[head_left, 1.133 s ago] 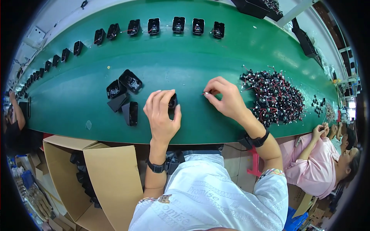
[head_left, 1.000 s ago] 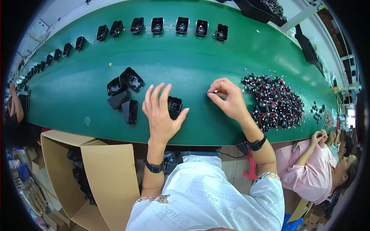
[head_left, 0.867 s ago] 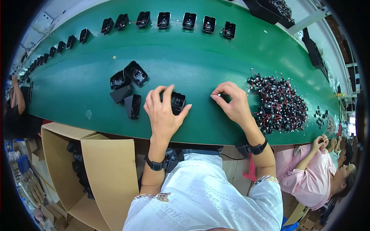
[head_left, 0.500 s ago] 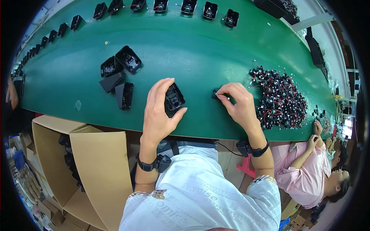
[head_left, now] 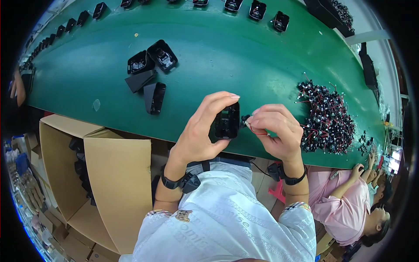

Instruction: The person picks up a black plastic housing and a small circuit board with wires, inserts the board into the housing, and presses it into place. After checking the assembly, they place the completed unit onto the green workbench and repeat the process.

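My left hand (head_left: 201, 134) holds a small black plastic housing (head_left: 227, 122) upright above the near edge of the green table (head_left: 227, 56). My right hand (head_left: 276, 131) pinches a small black part with thin red wires (head_left: 247, 121) right beside the housing's right side. A heap of the same wired black parts (head_left: 327, 115) lies on the table to the right of my right hand. Several more black housings (head_left: 150, 70) lie loose to the left of my left hand.
A row of black housings (head_left: 257, 9) lines the table's far edge. An open cardboard box (head_left: 100, 174) with dark parts inside stands below the table at my left. A person in a pink top (head_left: 345, 201) sits at my right. Another person's hand (head_left: 17, 89) shows at far left.
My left hand picked the black housing off the table and raised it toward me. My right hand took a wired part from near the heap and brought it to the housing.
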Tool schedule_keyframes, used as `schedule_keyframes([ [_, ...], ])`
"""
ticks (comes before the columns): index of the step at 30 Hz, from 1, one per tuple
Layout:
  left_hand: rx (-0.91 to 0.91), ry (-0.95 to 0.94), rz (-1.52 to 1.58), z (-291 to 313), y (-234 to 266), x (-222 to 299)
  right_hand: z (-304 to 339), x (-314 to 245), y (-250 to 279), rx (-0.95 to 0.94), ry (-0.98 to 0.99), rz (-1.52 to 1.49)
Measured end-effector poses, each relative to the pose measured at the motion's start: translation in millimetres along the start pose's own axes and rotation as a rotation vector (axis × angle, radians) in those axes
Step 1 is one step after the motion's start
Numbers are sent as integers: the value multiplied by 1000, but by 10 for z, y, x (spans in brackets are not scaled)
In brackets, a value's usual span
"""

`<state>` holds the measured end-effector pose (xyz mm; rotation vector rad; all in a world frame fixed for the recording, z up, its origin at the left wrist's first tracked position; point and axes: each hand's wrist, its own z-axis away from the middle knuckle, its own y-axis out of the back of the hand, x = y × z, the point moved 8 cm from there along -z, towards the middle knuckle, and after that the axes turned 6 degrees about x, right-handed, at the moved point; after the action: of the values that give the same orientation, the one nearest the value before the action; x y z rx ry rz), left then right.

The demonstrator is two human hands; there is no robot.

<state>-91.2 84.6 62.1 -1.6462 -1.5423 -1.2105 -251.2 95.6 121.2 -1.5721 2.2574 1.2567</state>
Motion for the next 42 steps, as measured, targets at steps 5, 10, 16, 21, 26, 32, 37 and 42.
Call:
schedule_keyframes([
  [5, 56, 23, 82, 33, 95, -30, -71, -19, -56, 27, -73, -52],
  [10, 58, 130, -8, 29, 57, 6, -108, -88, -16, 124, -72, 11],
  [16, 65, 43, -163, -10, 101, 137, -149, -125, -214, 13, -34, 97],
  [21, 24, 27, -66, -41, 11, 203, -71, -75, -171, 98, -90, 26],
  [26, -32, 22, -82, -51, -21, 140, -81, -30, -197, -5, -175, 170],
  [32, -161, 101, 274, 8, -68, -116, -43, 249, -184, -218, -500, -299],
  [37, -119, 358, 549, 127, -68, -356, -108, 202, 27, -141, -393, -256],
  [42, -130, 194, 731, 146, -10, -282, -74, 29, -74, -239, -250, -246],
])
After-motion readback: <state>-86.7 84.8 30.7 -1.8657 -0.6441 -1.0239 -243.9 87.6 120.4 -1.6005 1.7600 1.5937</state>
